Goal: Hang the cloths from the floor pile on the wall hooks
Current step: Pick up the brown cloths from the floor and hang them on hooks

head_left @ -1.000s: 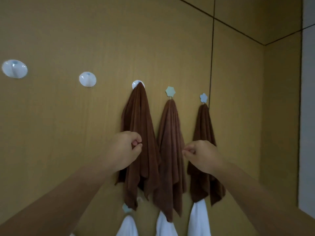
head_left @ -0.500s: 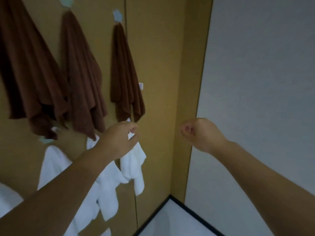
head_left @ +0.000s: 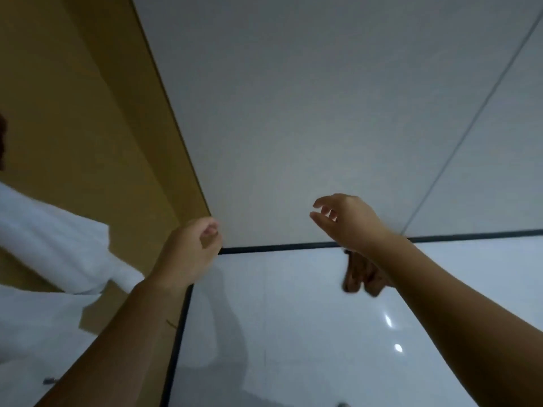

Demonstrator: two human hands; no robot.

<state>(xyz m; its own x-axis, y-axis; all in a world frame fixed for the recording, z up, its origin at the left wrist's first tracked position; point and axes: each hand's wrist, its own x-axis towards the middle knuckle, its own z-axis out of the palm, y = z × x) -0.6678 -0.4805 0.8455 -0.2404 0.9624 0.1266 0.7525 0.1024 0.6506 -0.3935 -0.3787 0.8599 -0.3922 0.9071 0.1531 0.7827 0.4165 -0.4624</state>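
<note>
Fingers loosely spread on the right hand (head_left: 349, 221), curled empty on the left hand (head_left: 191, 254), neither holds a cloth, and with only hung white cloths (head_left: 58, 245) in view, the floor pile unseen, a blind reach could miss it.

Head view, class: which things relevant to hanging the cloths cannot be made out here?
- Wall hooks: outside the head view's frame.
- Floor pile: not identifiable; only a dark shape partly behind the right forearm.
- White cloth: blurred, cut off by the left edge.
- Brown cloth: only a sliver at the left edge.
</note>
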